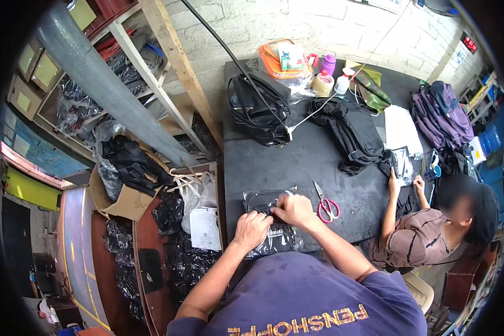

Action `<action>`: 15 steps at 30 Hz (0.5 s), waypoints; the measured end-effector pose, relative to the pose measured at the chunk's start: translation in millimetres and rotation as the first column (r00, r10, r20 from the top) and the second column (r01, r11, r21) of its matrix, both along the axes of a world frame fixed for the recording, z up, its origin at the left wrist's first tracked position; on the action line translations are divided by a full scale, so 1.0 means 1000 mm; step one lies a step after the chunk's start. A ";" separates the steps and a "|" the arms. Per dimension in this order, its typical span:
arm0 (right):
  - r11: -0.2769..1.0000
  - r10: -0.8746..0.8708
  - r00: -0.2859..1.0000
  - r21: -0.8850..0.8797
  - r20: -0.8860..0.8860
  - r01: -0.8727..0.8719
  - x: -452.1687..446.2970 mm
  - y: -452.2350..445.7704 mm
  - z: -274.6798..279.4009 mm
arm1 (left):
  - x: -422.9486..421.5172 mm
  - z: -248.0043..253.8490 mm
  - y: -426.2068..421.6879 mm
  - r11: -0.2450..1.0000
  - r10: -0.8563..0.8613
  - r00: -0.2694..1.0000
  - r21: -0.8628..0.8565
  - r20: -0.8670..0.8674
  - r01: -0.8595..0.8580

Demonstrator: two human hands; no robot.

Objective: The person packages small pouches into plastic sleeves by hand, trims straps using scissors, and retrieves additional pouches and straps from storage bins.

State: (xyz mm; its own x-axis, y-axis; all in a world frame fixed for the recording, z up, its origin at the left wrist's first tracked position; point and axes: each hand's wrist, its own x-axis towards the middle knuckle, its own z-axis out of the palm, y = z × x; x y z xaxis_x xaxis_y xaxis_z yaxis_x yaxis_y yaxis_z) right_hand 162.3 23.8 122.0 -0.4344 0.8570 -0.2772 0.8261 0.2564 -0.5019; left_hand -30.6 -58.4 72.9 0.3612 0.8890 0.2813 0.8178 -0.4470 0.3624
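A black item in clear plastic point(277, 238), with small white lettering on it, lies at the front edge of the dark table point(285, 168). My left hand point(253, 228) rests on the left part of this package, its fingers bent over the plastic. Against the upper middle of the package is my right hand point(293, 210), fingers curled in and closed on the plastic or on something too small to make out. Scissors with pink handles point(327, 209) lie to the right of my right hand, blades pointing away from me.
Black bags point(257, 106), a black backpack point(355, 134), an orange basket point(285, 59) and bottles point(342, 83) stand farther back. A co-worker point(431, 229) at the right handles a plastic-wrapped item point(402, 163). An open carton point(126, 199) is at the left.
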 end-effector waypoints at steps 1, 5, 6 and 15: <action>1.000 0.004 1.000 0.002 0.001 -0.004 -0.004 0.010 0.000 | 0.000 0.003 0.001 1.000 0.004 1.000 0.002 0.001 -0.004; 0.896 0.172 0.965 0.439 -0.199 -0.068 -0.026 0.043 -0.051 | -0.003 0.006 0.012 1.000 -0.026 1.000 0.013 0.008 0.026; 0.953 0.173 0.963 0.282 -0.208 -0.111 -0.032 0.050 -0.070 | -0.007 -0.004 0.020 0.955 0.081 0.981 -0.296 0.179 -0.025; 0.925 0.176 0.838 0.379 -0.516 0.039 0.005 -0.017 -0.038 | -0.029 -0.016 0.077 0.356 0.580 0.713 -0.910 0.393 0.212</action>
State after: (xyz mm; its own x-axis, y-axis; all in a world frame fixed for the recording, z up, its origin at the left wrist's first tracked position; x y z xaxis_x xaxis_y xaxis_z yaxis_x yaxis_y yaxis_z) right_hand 167.0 6.5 83.9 -0.4818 0.8095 0.3355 0.4294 0.5519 -0.7149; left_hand -60.0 18.5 57.1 0.2585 0.7321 -0.6302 0.2460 0.5810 0.7759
